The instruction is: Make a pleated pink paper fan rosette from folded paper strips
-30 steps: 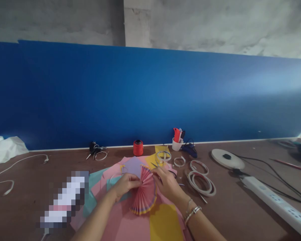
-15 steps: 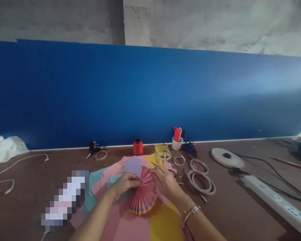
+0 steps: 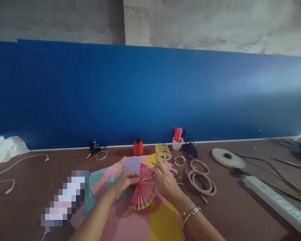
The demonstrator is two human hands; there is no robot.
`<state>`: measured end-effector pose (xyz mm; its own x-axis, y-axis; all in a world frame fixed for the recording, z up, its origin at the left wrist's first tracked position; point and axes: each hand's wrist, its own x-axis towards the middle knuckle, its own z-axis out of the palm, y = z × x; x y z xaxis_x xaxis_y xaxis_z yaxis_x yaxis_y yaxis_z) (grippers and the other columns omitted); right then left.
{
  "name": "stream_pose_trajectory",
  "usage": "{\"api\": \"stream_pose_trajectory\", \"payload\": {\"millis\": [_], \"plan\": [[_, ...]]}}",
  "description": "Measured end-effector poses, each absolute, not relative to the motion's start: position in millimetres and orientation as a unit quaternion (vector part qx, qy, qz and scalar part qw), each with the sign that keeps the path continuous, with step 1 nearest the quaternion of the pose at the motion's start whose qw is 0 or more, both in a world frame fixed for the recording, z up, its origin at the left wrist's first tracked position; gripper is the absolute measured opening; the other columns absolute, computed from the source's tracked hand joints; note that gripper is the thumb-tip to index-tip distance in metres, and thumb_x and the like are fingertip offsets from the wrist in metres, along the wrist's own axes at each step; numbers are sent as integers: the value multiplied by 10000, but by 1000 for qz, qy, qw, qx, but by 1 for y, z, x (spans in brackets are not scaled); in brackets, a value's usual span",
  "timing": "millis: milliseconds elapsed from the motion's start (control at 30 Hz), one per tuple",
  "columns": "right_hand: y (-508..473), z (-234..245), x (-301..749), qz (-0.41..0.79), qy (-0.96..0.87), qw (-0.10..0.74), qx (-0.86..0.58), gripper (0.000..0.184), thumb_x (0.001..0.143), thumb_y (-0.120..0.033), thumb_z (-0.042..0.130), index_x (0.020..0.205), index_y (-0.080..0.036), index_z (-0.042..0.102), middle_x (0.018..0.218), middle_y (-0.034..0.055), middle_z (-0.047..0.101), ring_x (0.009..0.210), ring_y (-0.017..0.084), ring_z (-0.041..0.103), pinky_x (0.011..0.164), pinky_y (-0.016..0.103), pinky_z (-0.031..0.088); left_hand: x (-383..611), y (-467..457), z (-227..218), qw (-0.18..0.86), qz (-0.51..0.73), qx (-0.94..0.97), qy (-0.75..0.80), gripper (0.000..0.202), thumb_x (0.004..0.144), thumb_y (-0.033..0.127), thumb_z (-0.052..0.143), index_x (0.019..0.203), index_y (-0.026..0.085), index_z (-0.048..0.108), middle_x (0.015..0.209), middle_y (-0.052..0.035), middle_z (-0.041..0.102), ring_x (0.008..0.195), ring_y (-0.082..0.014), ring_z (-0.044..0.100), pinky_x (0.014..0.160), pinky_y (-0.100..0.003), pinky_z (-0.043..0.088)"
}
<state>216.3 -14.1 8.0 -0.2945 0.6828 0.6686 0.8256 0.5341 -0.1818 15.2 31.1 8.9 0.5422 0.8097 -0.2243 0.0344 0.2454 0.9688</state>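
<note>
A pleated pink paper fan (image 3: 142,190) with a yellow and purple edge is spread in a half circle between my hands. My left hand (image 3: 125,184) pinches it at the centre where the folds meet, thumb on top. My right hand (image 3: 164,177), with bracelets at the wrist, has its fingertips closed on the fan's upper right edge. Beneath lie sheets of coloured paper: pink (image 3: 125,224), yellow (image 3: 165,222) and teal (image 3: 89,201). A lilac sheet (image 3: 131,164) shows behind the fan.
Behind the paper stand a red thread spool (image 3: 138,148) and a white cup (image 3: 177,144) of pens. Tape rolls (image 3: 202,183) lie to the right, near a power strip (image 3: 276,197) and a round white lidded disc (image 3: 222,157). Keys (image 3: 96,149) and a white cable (image 3: 22,157) are leftward.
The fan has tipped slightly, its lower edge now a little higher. My right fingers have shifted slightly along its edge; my left hand keeps its pinch.
</note>
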Motion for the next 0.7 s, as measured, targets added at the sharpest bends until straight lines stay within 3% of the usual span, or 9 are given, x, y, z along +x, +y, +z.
{"api": "stream_pose_trajectory", "payload": {"millis": [233,533,700], "plan": [[-15,0,209,-117,-800,334,-484,242,889,-58,352,786,-168,542,863,84,523,773,194,514,702,333,454,23,34,3,644,403,476,443,273,605,401,723,617,138,653,565,-9,621,554,-133,536,559,-236,366],[-16,1,205,-107,-772,376,-501,227,881,-64,352,797,-180,529,844,77,533,749,192,539,680,330,473,30,32,0,635,436,451,450,318,612,459,702,668,149,658,587,-18,651,544,-143,569,533,-238,386],[-17,4,210,-69,-754,409,-508,175,859,-71,403,844,-196,525,942,85,542,893,204,557,775,342,483,32,30,0,635,417,477,442,325,576,455,734,628,144,657,563,-16,639,527,-136,551,528,-236,367]]}}
